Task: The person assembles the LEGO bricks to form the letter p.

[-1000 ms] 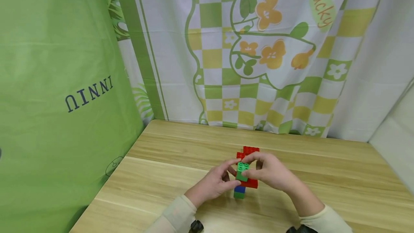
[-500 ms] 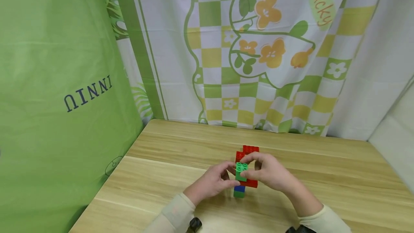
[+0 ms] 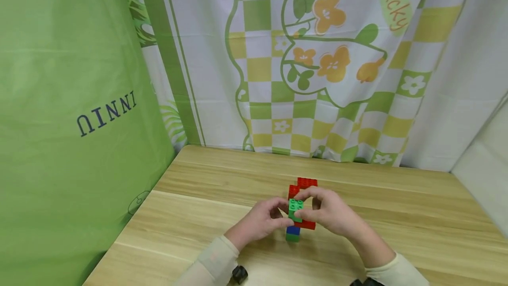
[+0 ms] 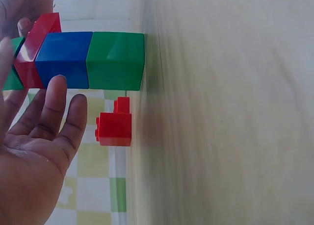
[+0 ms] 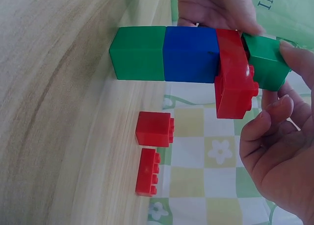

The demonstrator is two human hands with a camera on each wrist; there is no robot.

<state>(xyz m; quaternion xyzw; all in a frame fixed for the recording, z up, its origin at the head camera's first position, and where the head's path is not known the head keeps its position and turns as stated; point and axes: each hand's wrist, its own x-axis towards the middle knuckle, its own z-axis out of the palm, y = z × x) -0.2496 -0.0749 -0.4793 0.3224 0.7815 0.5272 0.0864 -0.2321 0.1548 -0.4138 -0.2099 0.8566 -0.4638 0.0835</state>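
A small tower stands upright on the wooden table: a lower green brick (image 5: 140,53), a blue brick (image 5: 191,53) above it, then a wide, flat red brick (image 5: 233,90). On top, over one end of the red brick, is an upper green brick (image 3: 296,210), slightly tilted with a thin dark gap beneath. My right hand (image 3: 331,213) pinches this green brick between thumb and index finger. From the other side my left hand (image 3: 262,220) steadies the tower at the flat red brick with thumb and index finger; its other fingers (image 4: 54,105) are loosely bent beside the blue brick.
Behind the tower, a square red brick (image 5: 153,129) and a longer red brick (image 5: 147,172) lie studs up on the table (image 3: 206,180). A checkered curtain (image 3: 258,69) hangs along the far edge, and a green cloth (image 3: 79,167) hangs at the left.
The upper green brick has shifted slightly left and sits straighter over the tower. My left index finger has drawn back a little. The right hand keeps its pinch; the loose red bricks stay put.
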